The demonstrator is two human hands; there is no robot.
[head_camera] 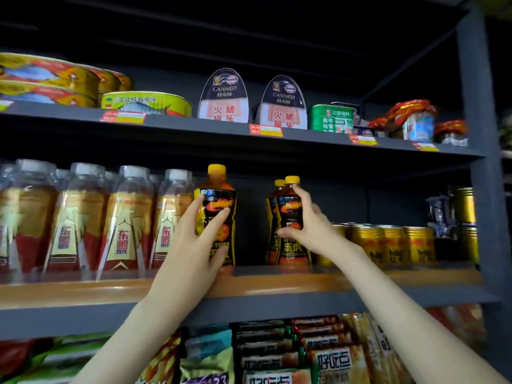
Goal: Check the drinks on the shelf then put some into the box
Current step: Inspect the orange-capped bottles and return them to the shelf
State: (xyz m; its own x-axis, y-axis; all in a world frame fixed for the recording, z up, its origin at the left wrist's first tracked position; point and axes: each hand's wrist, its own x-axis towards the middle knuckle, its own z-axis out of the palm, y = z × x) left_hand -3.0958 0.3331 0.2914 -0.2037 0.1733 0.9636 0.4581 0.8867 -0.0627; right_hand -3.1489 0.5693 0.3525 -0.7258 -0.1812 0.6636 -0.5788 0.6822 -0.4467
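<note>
Two black-labelled drink bottles with yellow caps stand on the middle shelf (277, 284). My left hand (194, 245) grips the left bottle (219, 189) around its body, fingers across the label. My right hand (307, 225) grips the right bottle (289, 209), thumb low on the label and fingers round its back. A third bottle of the same kind (273, 206) stands just behind the right one. No box is in view.
Clear bottles with gold and red labels (83, 217) fill the shelf to the left; gold cans (393, 242) line the right. Tins of fish and canned ham (224, 98) sit on the shelf above. Snack packets (277, 353) lie below. A grey upright post (482, 162) bounds the right.
</note>
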